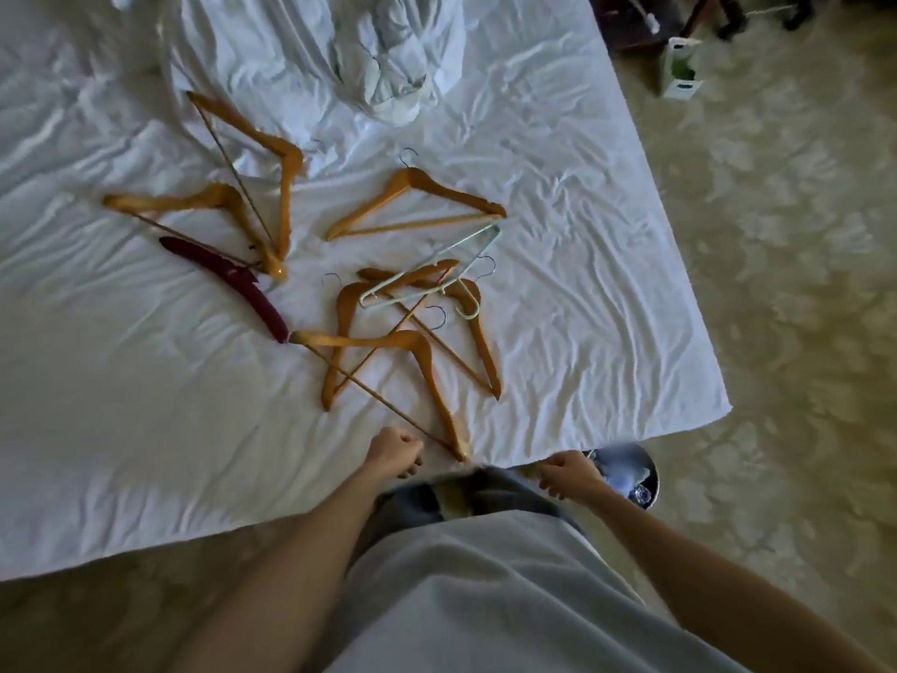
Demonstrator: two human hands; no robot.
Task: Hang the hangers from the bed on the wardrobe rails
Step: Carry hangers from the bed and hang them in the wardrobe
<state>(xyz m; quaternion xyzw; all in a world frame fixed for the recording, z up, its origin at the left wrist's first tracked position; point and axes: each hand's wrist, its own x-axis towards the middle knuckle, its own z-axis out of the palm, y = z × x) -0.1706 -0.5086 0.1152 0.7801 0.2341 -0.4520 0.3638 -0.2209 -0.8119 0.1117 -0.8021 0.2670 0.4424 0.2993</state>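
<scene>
Hangers (340, 264) are lying scattered on a white bed sheet (558, 293), seen from the head camera.

Two wooden ones are being crossed at the left near a dark red padded hanger (228, 279), one wooden hanger (417, 201) is lying alone further back, and a heap of wooden ones is being topped by a pale green plastic hanger (437, 274) in the middle. The nearest wooden hanger (388, 376) is reaching to the sheet's front edge. The left hand (393, 451) is being held curled into a loose fist just beside that hanger's tip, with nothing visibly gripped. The right hand (568, 473) is being held curled beyond the bed's edge above a round bin (640, 473); whether anything is being grasped cannot be told. Crumpled white bedding (393, 65) is lying at the back.
</scene>
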